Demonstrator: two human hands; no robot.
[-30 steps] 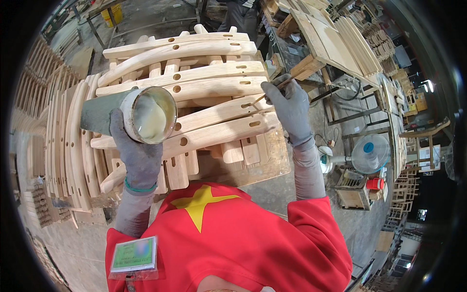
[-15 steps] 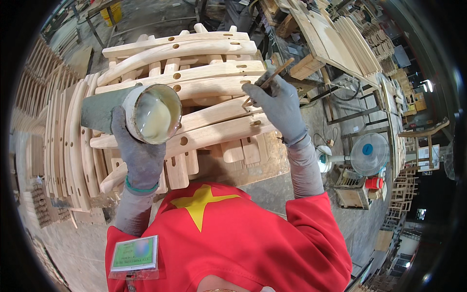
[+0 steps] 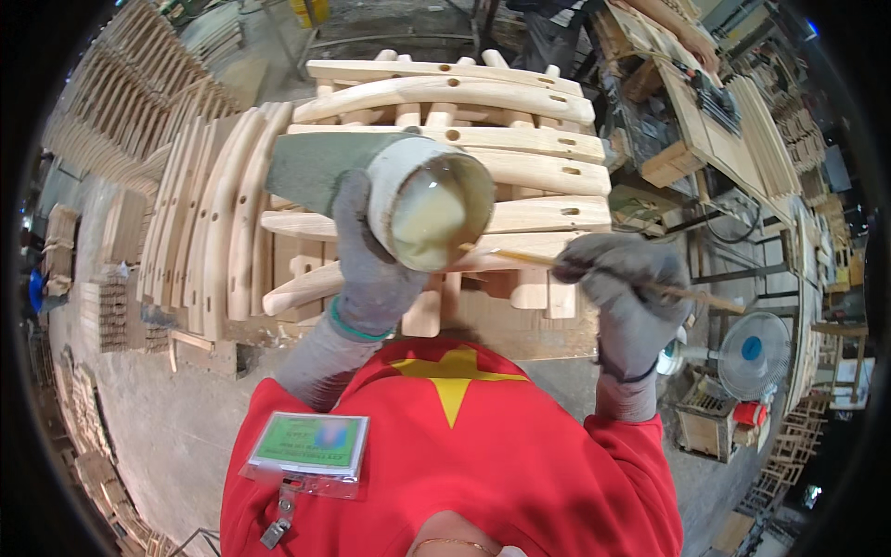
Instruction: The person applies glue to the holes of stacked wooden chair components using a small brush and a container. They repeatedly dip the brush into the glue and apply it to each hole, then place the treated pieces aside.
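Observation:
My left hand (image 3: pixel 376 278), gloved in grey, is wrapped round a white cup (image 3: pixel 385 190) tilted so that its mouth shows. Pale, creamy liquid (image 3: pixel 432 218) lies inside. A grey-green tapering piece (image 3: pixel 320 165) sticks out to the left behind the cup; I cannot tell whether it is joined on. In my right hand (image 3: pixel 636 288), also gloved, is a thin wooden stick (image 3: pixel 524 257), its far tip at the cup's lower right rim. Below the cup lie pale curved wooden rails (image 3: pixel 548 215) with slots and holes, laid across other wooden pieces.
More curved rails (image 3: pixel 218 223) stand on edge in a row at the left. A wooden bench (image 3: pixel 696 139) with stacked strips is at the right, where another person's arm (image 3: pixel 682 32) shows. A fan (image 3: pixel 754 348) stands beside a wooden crate (image 3: pixel 703 422).
My right hand has come down from a rail's slot, and the stick now points left to the cup's rim. The whole view has shifted, so the rails and cup appear further right.

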